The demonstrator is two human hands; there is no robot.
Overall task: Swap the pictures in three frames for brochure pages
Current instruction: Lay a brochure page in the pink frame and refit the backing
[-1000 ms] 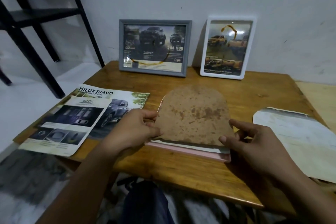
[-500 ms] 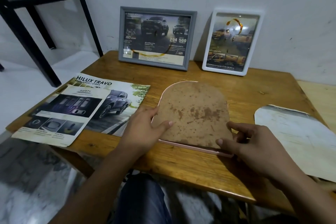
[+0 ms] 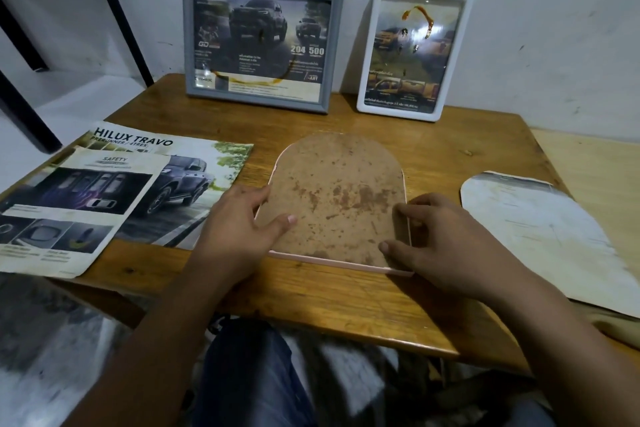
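Both hands press flat, not gripping: left hand (image 3: 242,222) & right hand (image 3: 446,246) pin the stained backing board (image 3: 336,198) into the face-down pink frame (image 3: 332,262) mid-table (image 3: 311,302), prob. to seat it; brochure (image 3: 114,191) lies to the left.

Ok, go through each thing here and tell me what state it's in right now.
Grey frame: upright against wall, brochure page inside.
White frame: upright, page inside.
Pink arched frame: face down, backing board in place.
Brochure: lying flat.
Left hand: pressing board.
Right hand: pressing frame's edge.
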